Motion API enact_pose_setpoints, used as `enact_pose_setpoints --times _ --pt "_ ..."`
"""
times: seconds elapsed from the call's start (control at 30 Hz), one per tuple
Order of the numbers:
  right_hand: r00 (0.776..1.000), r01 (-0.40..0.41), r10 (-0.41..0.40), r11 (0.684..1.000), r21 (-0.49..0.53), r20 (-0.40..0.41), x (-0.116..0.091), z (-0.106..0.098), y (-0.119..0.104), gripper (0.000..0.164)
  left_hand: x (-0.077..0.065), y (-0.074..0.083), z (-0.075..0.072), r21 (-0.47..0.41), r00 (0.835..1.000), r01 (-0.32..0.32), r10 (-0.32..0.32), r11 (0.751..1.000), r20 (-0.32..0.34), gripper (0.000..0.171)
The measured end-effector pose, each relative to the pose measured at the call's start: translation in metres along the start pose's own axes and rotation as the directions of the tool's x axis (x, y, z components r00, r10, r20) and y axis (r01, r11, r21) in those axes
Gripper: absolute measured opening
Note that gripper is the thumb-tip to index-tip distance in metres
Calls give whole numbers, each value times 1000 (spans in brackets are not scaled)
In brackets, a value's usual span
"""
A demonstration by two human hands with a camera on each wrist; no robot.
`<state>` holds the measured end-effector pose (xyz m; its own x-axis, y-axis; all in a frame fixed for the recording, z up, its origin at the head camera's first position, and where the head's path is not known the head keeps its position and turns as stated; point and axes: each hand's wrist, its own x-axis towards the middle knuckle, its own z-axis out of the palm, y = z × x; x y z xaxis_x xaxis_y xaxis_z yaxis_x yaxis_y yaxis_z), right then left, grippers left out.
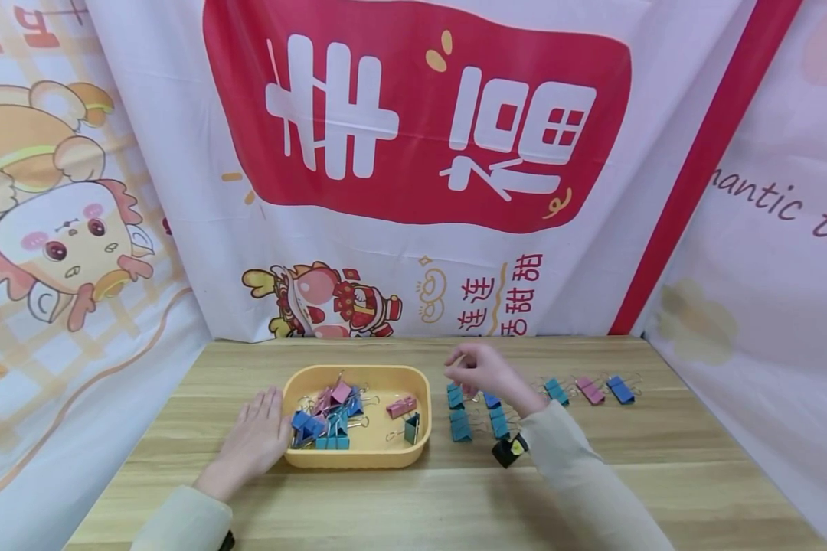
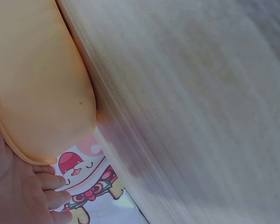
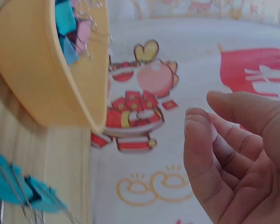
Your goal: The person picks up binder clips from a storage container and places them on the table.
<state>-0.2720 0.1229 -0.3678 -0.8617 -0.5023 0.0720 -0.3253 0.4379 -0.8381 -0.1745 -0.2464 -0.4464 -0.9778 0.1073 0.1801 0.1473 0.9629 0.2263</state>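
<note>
You have one tray (image 1: 358, 459), at least seven clips (image 1: 590, 390) toward the table's (image 1: 358, 513) right edge, two loose clips (image 1: 401, 406) inside, plus an uncountable clip heap (image 1: 338, 422).

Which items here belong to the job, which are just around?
Likely the job:
- yellow tray
- binder clips inside it
- binder clips set out right of the tray

Just around:
- printed cloth hangings
- black device by the right wrist
- wooden table, only the work surface
</note>
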Motion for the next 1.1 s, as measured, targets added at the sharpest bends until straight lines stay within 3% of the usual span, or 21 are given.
enact_pose_setpoints --times 0.3,0.53,0.77,1.1 --pt "992 10 -13 1000 26 125 9 38 -12 16 1 0 0 3 1000 -10 10 1000 -6 57" --pt "981 26 -12 997 -71 196 11 70 -16 12 1 0 0 1 1000 -12 12 1000 -9 57" --pt "969 -19 39 996 -87 245 12 94 -12 5 0 1 -2 1 1000 -9 9 1000 -6 57" --pt "951 -19 102 961 -274 291 17 109 -10 13 0 1 -1 7 1000 -3 3 1000 0 57"
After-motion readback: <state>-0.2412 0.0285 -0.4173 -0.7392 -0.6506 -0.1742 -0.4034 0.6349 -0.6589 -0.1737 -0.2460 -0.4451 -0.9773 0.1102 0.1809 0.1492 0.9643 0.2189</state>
